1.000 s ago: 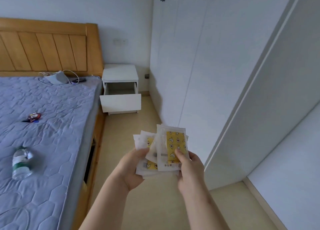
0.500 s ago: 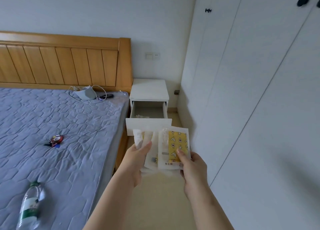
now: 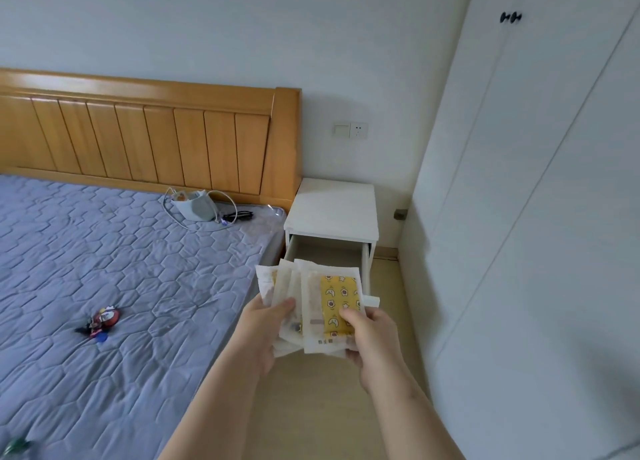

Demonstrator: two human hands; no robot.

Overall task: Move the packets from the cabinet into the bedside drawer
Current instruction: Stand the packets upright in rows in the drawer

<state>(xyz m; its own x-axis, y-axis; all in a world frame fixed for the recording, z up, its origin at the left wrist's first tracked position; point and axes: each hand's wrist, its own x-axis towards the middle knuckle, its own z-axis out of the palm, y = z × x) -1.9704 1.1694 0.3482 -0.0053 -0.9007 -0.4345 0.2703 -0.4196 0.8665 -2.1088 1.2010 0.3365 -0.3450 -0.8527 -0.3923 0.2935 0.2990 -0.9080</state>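
A fanned stack of white packets [image 3: 313, 298], the front one printed yellow, is held in front of me by both hands. My left hand [image 3: 265, 331] grips the stack's left side with the thumb on top. My right hand [image 3: 372, 338] pinches the yellow packet's lower right edge. Just beyond the packets stands the white bedside table [image 3: 334, 208] with its drawer [image 3: 327, 252] pulled open. The packets hide most of the drawer's front and inside.
The bed with a grey quilted cover [image 3: 114, 276] fills the left; a small red toy [image 3: 104, 319], a white pouch with cables [image 3: 194, 205] and a bottle at the lower left corner lie on it. White cabinet doors [image 3: 540, 217] line the right side. Bare floor lies between.
I have moved closer to the bedside table, which now looks larger and nearer. Both hands still hold the packets, now raised right in front of the open drawer.
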